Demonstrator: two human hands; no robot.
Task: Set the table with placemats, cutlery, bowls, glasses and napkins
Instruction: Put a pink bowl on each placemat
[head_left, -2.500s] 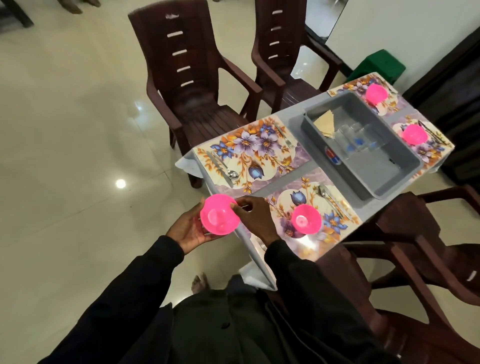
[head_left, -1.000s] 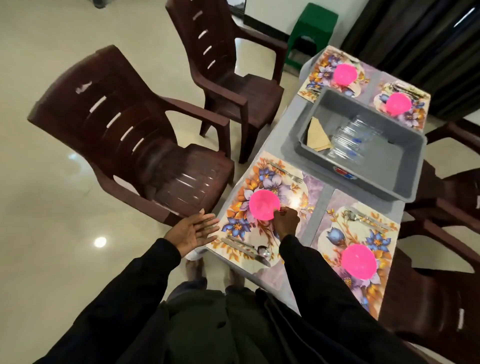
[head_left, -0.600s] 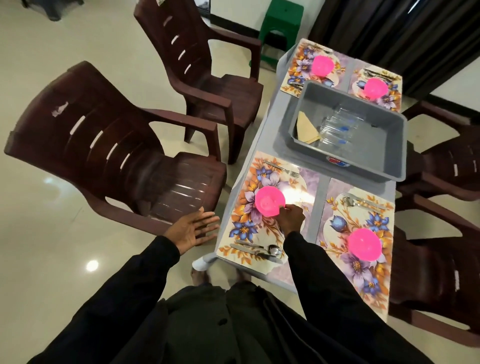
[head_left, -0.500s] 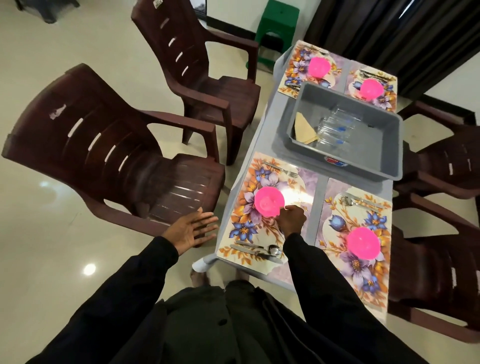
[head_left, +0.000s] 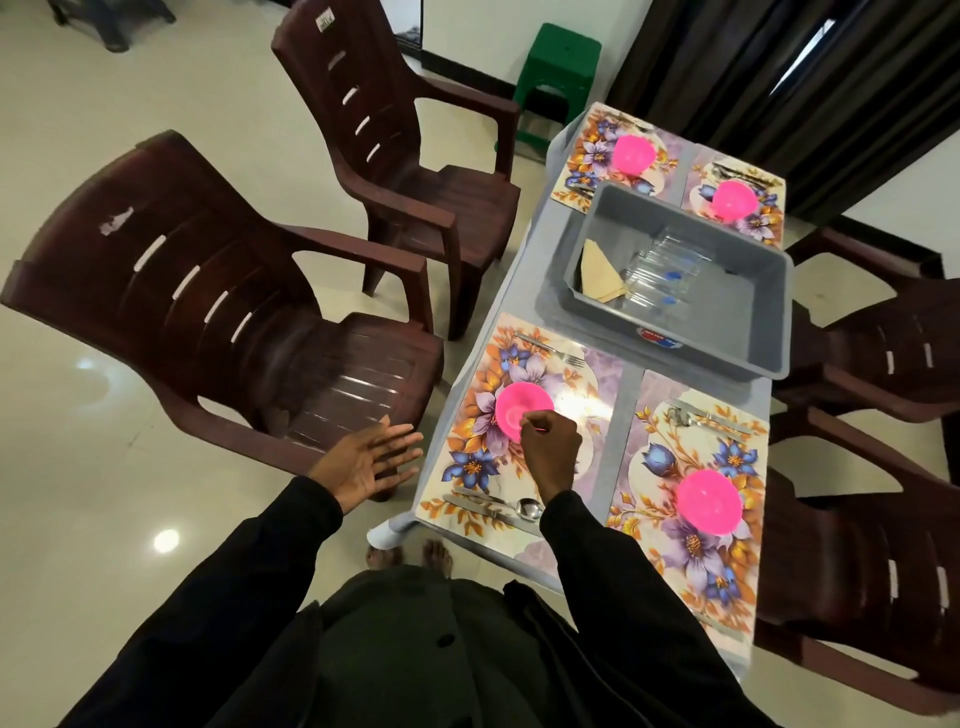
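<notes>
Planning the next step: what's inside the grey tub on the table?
Inside the grey tub: folded tan napkins at one end, clear glasses lying beside them. Anything under them is covered.

I stand on a glossy cream tiled floor (head_left: 104, 493) with a bright spot of reflected light (head_left: 166, 540) at near left. Dark brown plastic armchairs flank the grey-covered table (head_left: 519, 270): a near one (head_left: 218, 312) and a farther one (head_left: 405, 156) on the left, two more (head_left: 893, 338) (head_left: 857, 597) on the right. Beyond the far end, a green stool (head_left: 558, 67) stands by a white wall (head_left: 467, 26), with dark curtains (head_left: 779, 78) to its right.
</notes>
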